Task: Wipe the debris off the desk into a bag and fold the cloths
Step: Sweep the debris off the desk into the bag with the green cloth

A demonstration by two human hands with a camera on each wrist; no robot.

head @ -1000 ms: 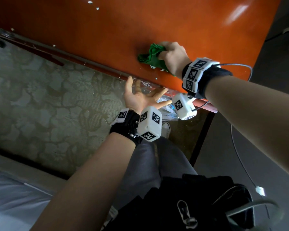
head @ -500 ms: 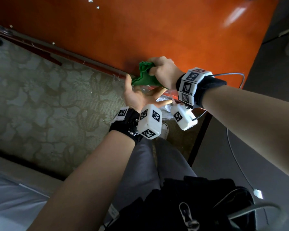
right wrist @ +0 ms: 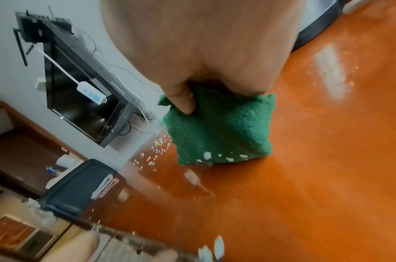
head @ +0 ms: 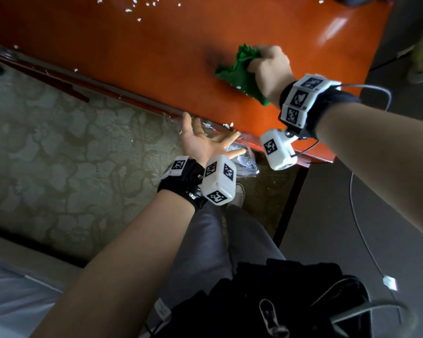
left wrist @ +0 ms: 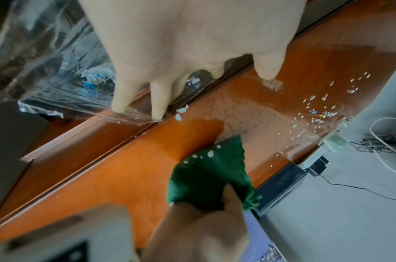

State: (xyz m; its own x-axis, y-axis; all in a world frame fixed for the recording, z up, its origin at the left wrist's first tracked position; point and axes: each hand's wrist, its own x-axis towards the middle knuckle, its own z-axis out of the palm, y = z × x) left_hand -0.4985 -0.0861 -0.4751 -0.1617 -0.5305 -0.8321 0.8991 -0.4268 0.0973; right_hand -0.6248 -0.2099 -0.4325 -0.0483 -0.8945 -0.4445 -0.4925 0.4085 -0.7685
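My right hand [head: 259,61] grips a bunched green cloth [head: 242,74] on the glossy orange desk [head: 156,57], well back from the near edge. White crumbs cling to the cloth [right wrist: 221,131] along its lower hem. My left hand [head: 210,136] is at the desk's near edge, palm up and fingers spread. Its straight fingers [left wrist: 158,99] press the rim of a clear plastic bag [left wrist: 58,74] against the edge, and the thumb rests on the desktop. Two pale scraps [left wrist: 181,112] lie right by those fingers. More debris [left wrist: 316,109] is scattered at the desk's far end.
A black tray [right wrist: 76,186] sits on the desk's far corner, under a wall-mounted screen [right wrist: 85,106]. A black bag [head: 279,301] lies in my lap. Patterned carpet [head: 59,154] is below the desk's edge, and a white cable [head: 366,240] runs down on the right.
The right hand swept the cloth to the desk edge above the bag, then drew it back up and to the right. The left hand stayed at the edge.
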